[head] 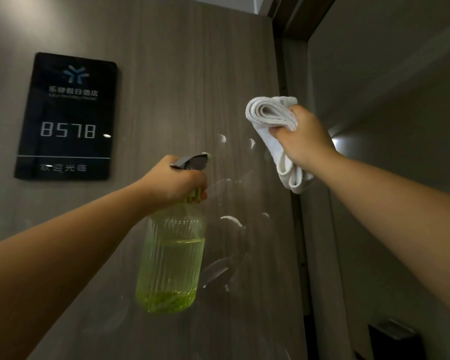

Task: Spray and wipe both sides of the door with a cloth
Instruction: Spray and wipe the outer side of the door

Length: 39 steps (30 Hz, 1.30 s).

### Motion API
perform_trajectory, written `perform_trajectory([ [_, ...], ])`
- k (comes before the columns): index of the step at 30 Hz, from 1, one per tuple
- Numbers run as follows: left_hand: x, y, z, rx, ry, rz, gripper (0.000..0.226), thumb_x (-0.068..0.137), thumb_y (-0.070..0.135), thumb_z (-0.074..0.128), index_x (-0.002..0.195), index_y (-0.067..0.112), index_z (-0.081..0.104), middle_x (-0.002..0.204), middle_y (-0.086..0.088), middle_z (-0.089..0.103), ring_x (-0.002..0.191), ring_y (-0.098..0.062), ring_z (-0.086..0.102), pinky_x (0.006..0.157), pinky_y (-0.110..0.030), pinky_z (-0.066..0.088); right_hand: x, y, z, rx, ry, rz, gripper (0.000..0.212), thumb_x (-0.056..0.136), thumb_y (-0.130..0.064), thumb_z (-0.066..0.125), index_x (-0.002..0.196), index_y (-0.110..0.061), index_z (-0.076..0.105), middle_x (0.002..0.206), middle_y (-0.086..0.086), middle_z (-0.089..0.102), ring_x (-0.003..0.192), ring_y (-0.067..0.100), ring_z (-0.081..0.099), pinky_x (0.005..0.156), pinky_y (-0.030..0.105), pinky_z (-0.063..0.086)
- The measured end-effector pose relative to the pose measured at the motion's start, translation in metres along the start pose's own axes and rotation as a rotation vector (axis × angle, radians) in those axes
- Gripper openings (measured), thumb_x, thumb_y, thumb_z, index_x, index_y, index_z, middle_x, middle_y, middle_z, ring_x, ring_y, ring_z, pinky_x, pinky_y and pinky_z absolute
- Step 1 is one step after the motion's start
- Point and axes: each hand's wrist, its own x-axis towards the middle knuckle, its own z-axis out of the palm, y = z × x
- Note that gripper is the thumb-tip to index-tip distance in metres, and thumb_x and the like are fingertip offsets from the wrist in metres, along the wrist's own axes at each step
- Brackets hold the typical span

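Left hand (176, 181) round spray bottle (170, 255); right hand (303, 137) clutching cloth (269, 113); room-number plaque (68, 116) beside wet door (192, 74)

A black room sign (67, 116) hangs at the upper left of the frame, showing a pale logo, the digits 8578 and Chinese characters. At the lower right corner sits a dark box (395, 339), partly cut off.

Both forearms bare, no sleeves; left grip (176, 181), right grip (303, 136) ungloved.
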Motion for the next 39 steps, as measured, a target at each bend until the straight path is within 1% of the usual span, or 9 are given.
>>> perform_trajectory([
  [2,0.001,0.000,-0.003,-0.044,-0.012,0.015,0.032,0.068,0.022,0.066,0.088,-0.003,0.071,0.090,-0.021,0.072,0.078,-0.031,0.068,0.075,-0.038,0.057,0.006,0.002,0.001,0.006,0.017,-0.019,0.022,0.094,-0.035,0.056,0.115,-0.026,0.056,0.101,-0.004,0.064,0.089,0.020,0.060,0.078,0.034,0.049],
  [5,0.006,-0.003,-0.005,-0.101,-0.019,0.043,0.018,0.085,0.007,0.062,0.095,-0.005,0.070,0.097,-0.023,0.072,0.081,-0.027,0.068,0.073,-0.031,0.057,0.020,-0.001,0.006,-0.033,0.056,-0.099,0.020,0.090,-0.039,0.055,0.105,-0.025,0.056,0.103,0.000,0.064,0.093,0.023,0.061,0.082,0.043,0.052],
  [8,0.015,-0.008,-0.007,-0.234,0.043,-0.034,0.028,0.087,-0.001,0.056,0.070,0.008,0.078,0.082,-0.014,0.076,0.090,-0.029,0.073,0.076,-0.038,0.059,0.037,-0.010,0.017,-0.119,0.096,-0.198,0.018,0.087,-0.038,0.052,0.098,-0.025,0.054,0.106,0.002,0.062,0.099,0.029,0.058,0.088,0.044,0.047],
  [13,0.028,-0.007,-0.011,-0.389,0.066,-0.129,0.032,0.087,-0.001,0.051,0.067,0.006,0.075,0.074,-0.011,0.076,0.074,-0.020,0.075,0.073,-0.036,0.055,0.048,-0.029,0.057,-0.320,0.049,-0.329,0.027,0.089,-0.023,0.051,0.116,-0.028,0.053,0.122,-0.002,0.053,0.117,0.028,0.045,0.099,0.042,0.028],
  [21,0.030,-0.007,-0.010,-0.494,0.050,-0.061,0.033,0.094,-0.001,0.032,0.076,0.002,0.059,0.050,-0.004,0.067,0.045,-0.009,0.066,0.041,-0.019,0.050,0.009,-0.004,0.072,-0.236,0.004,-0.478,0.027,0.087,-0.019,0.051,0.112,-0.021,0.059,0.107,-0.001,0.058,0.100,0.025,0.050,0.090,0.042,0.040],
  [27,0.018,-0.005,-0.022,-0.484,0.078,-0.106,0.037,0.095,-0.001,0.026,0.079,0.003,0.060,0.053,-0.005,0.069,0.047,-0.009,0.067,0.046,-0.021,0.053,-0.055,0.025,0.071,-0.127,-0.050,-0.529,0.036,0.082,-0.028,0.044,0.113,-0.024,0.062,0.112,-0.003,0.060,0.108,0.022,0.047,0.096,0.037,0.034],
  [31,0.013,-0.007,-0.020,-0.414,0.074,-0.120,0.037,0.095,-0.002,0.028,0.078,0.003,0.060,0.053,-0.004,0.069,0.046,-0.009,0.067,0.053,-0.025,0.054,-0.054,0.035,0.073,-0.337,-0.018,-0.607,0.045,0.078,-0.032,0.042,0.119,-0.024,0.056,0.120,0.005,0.057,0.108,0.028,0.047,0.097,0.038,0.027],
  [33,0.012,-0.005,-0.017,-0.385,0.101,-0.104,0.036,0.094,-0.004,0.029,0.077,0.003,0.061,0.054,-0.004,0.069,0.047,-0.009,0.068,0.066,-0.033,0.049,-0.033,0.029,0.075,-0.442,0.041,-0.595,0.045,0.074,-0.028,0.048,0.118,-0.022,0.053,0.116,0.009,0.057,0.102,0.033,0.051,0.091,0.041,0.029],
  [39,0.008,-0.006,-0.013,-0.387,0.166,-0.081,0.031,0.092,-0.004,0.039,0.076,0.008,0.061,0.060,-0.004,0.072,0.049,-0.010,0.069,0.068,-0.032,0.048,0.047,-0.011,0.070,-0.473,0.120,-0.370,0.037,0.086,-0.019,0.052,0.122,-0.024,0.049,0.126,0.004,0.049,0.116,0.032,0.045,0.096,0.040,0.029],
])
